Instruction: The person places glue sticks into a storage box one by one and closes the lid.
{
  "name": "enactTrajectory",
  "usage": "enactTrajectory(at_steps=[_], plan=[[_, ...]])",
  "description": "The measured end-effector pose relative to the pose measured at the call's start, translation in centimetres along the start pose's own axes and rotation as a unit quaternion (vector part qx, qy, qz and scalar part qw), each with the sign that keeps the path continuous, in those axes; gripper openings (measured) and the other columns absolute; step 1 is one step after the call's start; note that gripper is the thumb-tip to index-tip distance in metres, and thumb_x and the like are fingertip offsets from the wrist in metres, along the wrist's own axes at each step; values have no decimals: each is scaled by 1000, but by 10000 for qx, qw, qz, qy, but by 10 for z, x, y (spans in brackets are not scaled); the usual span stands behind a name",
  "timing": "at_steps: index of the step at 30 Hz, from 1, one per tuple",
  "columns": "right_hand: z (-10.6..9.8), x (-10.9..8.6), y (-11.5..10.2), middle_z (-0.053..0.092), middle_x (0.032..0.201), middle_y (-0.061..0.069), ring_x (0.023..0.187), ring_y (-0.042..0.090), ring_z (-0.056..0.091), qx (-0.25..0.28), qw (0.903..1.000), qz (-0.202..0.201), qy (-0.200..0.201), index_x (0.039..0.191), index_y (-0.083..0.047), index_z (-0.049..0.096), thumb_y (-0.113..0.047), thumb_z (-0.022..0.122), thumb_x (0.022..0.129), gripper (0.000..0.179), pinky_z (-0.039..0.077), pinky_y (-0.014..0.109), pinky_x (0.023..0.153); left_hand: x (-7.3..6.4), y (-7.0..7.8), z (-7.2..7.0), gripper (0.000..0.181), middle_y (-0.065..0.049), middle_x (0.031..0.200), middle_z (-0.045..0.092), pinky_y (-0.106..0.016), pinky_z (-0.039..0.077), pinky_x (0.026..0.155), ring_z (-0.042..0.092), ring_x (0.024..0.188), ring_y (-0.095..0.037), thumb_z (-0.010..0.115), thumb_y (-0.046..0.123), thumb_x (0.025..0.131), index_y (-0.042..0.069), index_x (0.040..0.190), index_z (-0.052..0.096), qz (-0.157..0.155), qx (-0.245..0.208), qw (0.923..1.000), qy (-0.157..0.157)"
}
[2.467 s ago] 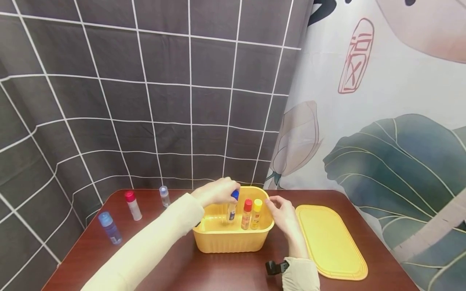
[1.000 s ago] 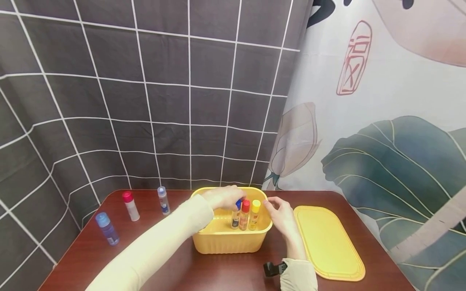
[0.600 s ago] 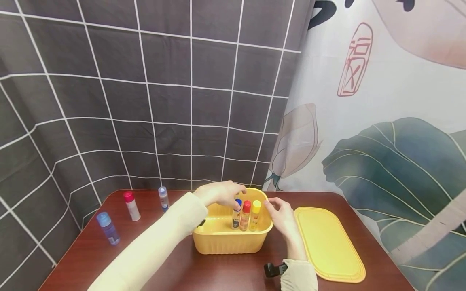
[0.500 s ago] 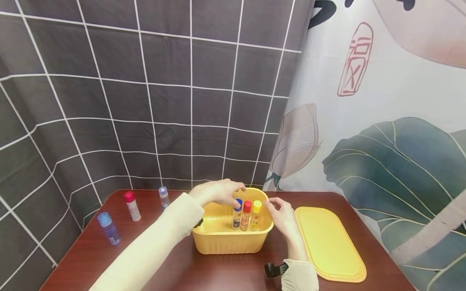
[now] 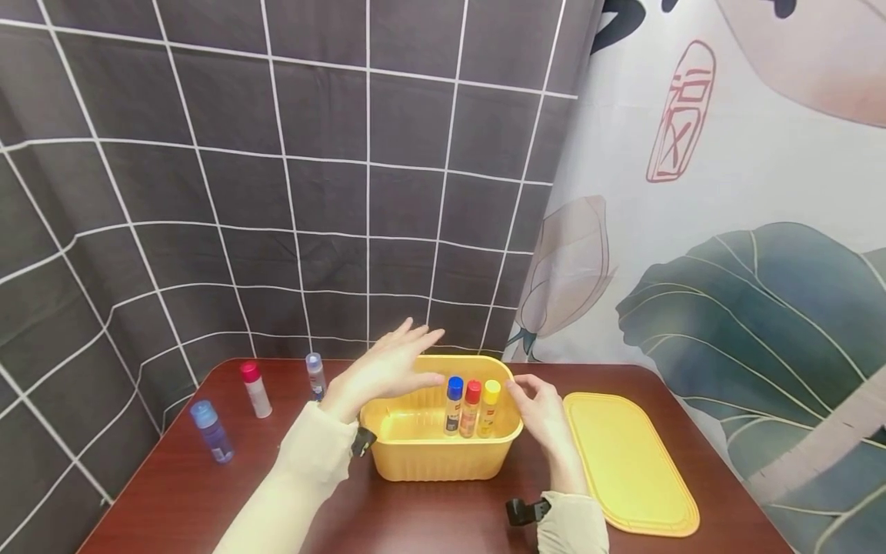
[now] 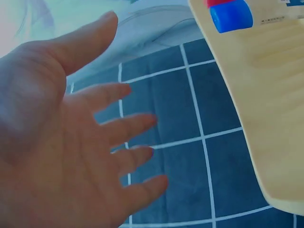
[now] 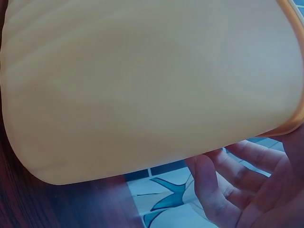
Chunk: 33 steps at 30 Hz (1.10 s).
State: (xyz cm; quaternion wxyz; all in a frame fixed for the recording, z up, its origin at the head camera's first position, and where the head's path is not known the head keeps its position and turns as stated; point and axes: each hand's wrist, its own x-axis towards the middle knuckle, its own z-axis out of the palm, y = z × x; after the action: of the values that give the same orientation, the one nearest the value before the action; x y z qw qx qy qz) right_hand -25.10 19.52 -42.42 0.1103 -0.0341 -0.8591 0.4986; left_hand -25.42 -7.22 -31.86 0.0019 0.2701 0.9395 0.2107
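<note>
My left hand (image 5: 384, 369), fingers spread and holding nothing, is raised over the left part of a yellow plastic box (image 5: 436, 462); its open palm fills the left wrist view. Inside the box, toward its right side, three small capped bottles stand upright in a row: a blue-capped bottle (image 5: 453, 408), a red-capped bottle (image 5: 470, 408) and a yellow-capped bottle (image 5: 488, 408). My right hand (image 5: 545, 412) holds the box's right rim between thumb and fingers. In the right wrist view, the box's end wall (image 7: 142, 95) hides part of that grip.
On the brown table (image 5: 408, 515), left of the box, stand a bottle with a light-blue cap (image 5: 213, 432), a white bottle with a red cap (image 5: 257, 391) and a clear-capped bottle (image 5: 315, 377). A yellow lid (image 5: 630, 462) lies flat at right. Curtains hang behind.
My left hand set the blue-capped bottle beside the red-capped one, let go, and rose back to the left with fingers spreading. My right hand stayed at the rim.
</note>
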Motion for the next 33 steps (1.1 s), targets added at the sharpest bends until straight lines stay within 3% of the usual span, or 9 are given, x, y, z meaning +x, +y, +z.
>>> enactTrajectory(at_steps=[5,10,19,26,33], plan=[[0,1,0,68,97,11,86,24,63,24,10000,-11,22,112,-1,68,-23,64,95,28,54,38,77,-15,-12,2,75,-16,157,28,-55,10,115,10,147,-35,66,46,90,15,152,37,-160,-356,9970,663],[0,1,-1,67,96,11,86,24,62,27,10000,0,31,111,-1,68,-23,64,95,28,54,38,77,-27,-27,5,72,-17,157,26,-60,13,113,10,147,-37,64,44,92,12,151,38,-329,-809,9883,1248],[0,-1,-3,68,97,12,85,25,62,-18,10000,16,37,111,-1,68,-22,65,95,27,54,38,77,-46,-68,10,70,-18,159,22,-69,13,108,8,147,-37,52,52,97,13,151,36,-765,-1320,9730,1731],[0,0,-4,68,94,11,84,24,63,-27,10000,-47,79,110,-1,69,-23,66,94,27,53,38,76,-57,-100,13,68,-21,158,21,-64,17,110,5,147,-37,56,45,97,7,150,35,-1102,-1734,9558,2106],[0,-1,-2,68,96,12,85,25,63,-23,9999,19,103,111,-2,69,-23,65,94,27,54,39,77,-59,-122,28,63,-24,153,31,-60,23,110,26,142,-41,62,37,96,5,146,41,-1392,-1764,9354,2729]])
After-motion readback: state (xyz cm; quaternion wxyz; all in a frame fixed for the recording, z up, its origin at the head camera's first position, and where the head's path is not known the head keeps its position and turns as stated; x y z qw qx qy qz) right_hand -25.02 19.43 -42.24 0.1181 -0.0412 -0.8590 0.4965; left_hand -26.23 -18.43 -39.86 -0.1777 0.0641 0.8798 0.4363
